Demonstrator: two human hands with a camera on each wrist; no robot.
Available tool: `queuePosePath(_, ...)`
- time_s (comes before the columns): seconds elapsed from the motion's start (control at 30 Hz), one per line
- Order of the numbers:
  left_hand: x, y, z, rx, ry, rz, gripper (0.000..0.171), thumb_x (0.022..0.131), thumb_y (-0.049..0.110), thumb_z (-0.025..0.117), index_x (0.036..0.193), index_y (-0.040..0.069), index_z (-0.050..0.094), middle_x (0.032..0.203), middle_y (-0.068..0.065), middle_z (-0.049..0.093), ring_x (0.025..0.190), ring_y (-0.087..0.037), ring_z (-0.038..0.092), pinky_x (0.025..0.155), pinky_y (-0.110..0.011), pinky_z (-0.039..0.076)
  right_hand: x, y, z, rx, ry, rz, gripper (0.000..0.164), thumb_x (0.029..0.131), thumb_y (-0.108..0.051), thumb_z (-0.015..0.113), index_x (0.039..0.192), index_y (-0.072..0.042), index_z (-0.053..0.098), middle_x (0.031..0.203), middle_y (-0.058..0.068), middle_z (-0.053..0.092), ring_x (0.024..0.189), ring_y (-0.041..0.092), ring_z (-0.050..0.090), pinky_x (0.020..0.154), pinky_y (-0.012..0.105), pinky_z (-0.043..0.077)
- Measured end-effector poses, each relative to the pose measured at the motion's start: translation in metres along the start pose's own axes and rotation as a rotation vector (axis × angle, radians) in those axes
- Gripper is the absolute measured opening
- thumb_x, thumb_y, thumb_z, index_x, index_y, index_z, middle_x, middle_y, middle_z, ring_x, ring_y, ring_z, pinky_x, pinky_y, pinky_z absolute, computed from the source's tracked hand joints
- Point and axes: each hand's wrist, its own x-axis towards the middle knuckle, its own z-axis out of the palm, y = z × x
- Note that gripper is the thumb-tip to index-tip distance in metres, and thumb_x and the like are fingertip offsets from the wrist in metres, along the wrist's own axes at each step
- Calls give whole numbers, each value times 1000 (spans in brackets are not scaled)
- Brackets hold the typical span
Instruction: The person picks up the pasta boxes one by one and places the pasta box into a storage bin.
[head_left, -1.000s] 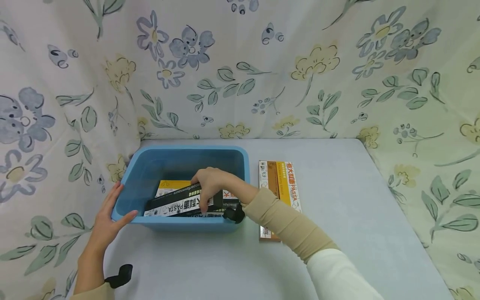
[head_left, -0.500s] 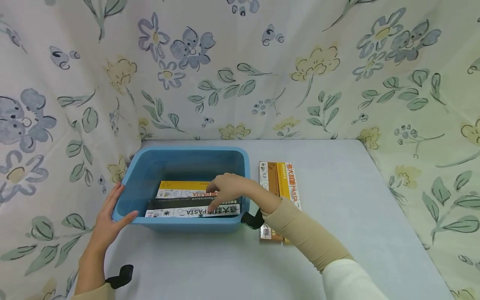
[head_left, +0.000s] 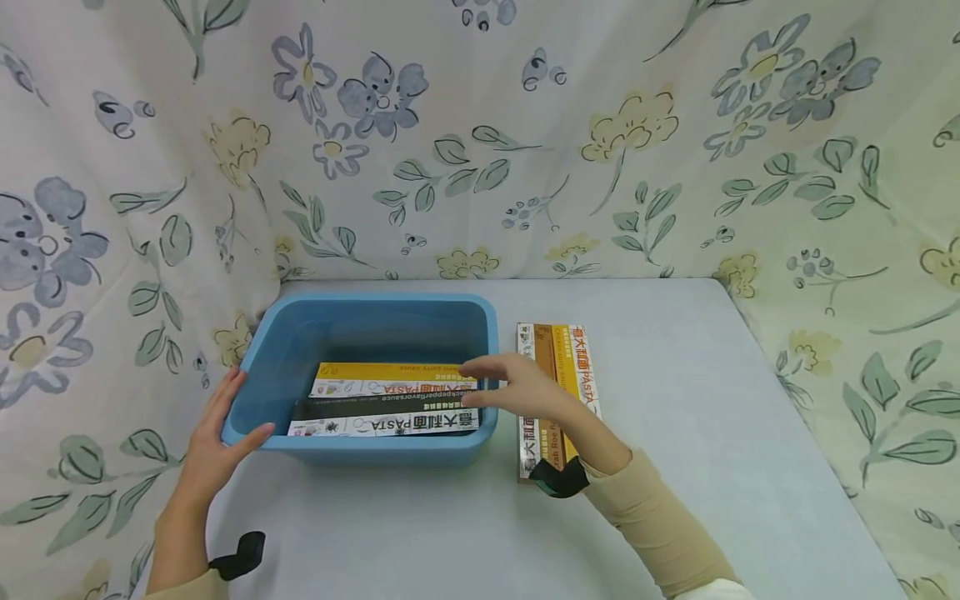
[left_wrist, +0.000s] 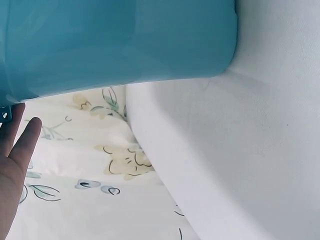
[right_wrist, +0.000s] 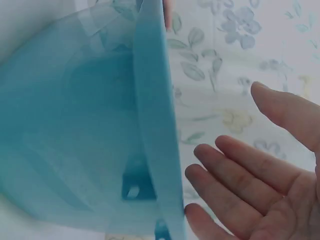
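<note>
I have the right hand (head_left: pixel 517 387) held out over the right rim of the blue plastic bin (head_left: pixel 360 456); it holds nothing, its fingers loosely extended and pointing left, the thumb set apart. Whether a fingertip touches the rim I cannot tell.

What I weigh most is how the two pairs of boxes lie. Just right of the bin, on the desk (head_left: pixel 675 375), the brown crab roe pasta box (head_left: pixel 546 437) and the yellow chicken curry sauce pasta box (head_left: pixel 572 367) lie side by side, long axes running near to far. The right hand and right forearm (head_left: pixel 645 500), angled in from the near right, hide part of both, so that hand is clearly the nearer one.

Inside the bin, a yellow curry sauce pasta box (head_left: pixel 375 371) and, nearer me, a black pepper sauce pasta box (head_left: pixel 375 417) lie left to right, roughly square to the outside pair.

The left hand (head_left: pixel 213 450) spans the bin's near left corner, fingers straight along the left rim, thumb on the near rim, which I judge to be steadying it.
</note>
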Motion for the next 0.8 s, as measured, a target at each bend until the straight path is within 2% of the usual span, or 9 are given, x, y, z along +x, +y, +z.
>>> queuePosePath(0.2,0,-1,0,4,-3,1,86,84,17,68,156,12,21,162,-12,10,143,-50,8,96,-81,14,-25,16,-3,172,51,-37,48,91,-19,68,133,1,56,133,15,58,126,31,52,105,50,42)
queuePosePath(0.37,-1,-1,-1,5,-8,-7,86,84,17,69,156,13,21,163,-11,9,143,-51,8,97,-81,15,-49,39,3,302,125,-56,71,86,-18,74,146,0,40,148,18,43,137,36,39,109,53,34)
queuePosePath(0.5,-1,1,-2,4,-12,-11,85,86,19,68,156,14,20,163,-10,8,142,-52,9,97,-81,15,-68,63,11,264,200,-24,90,79,-19,80,151,-2,29,155,18,30,141,38,29,109,56,30)
queuePosePath(0.6,-1,1,-1,0,-13,-11,85,86,19,67,156,13,20,163,-10,8,142,-52,9,97,-81,14,-81,80,13,221,222,-6,100,75,-22,83,152,0,24,157,19,24,143,41,23,108,59,29)
queuePosePath(0.8,0,1,0,7,-11,-12,85,85,19,67,156,12,20,162,-12,9,142,-52,9,97,-80,14,-103,104,17,215,332,11,114,70,-30,88,154,0,18,159,20,15,144,43,15,109,54,27)
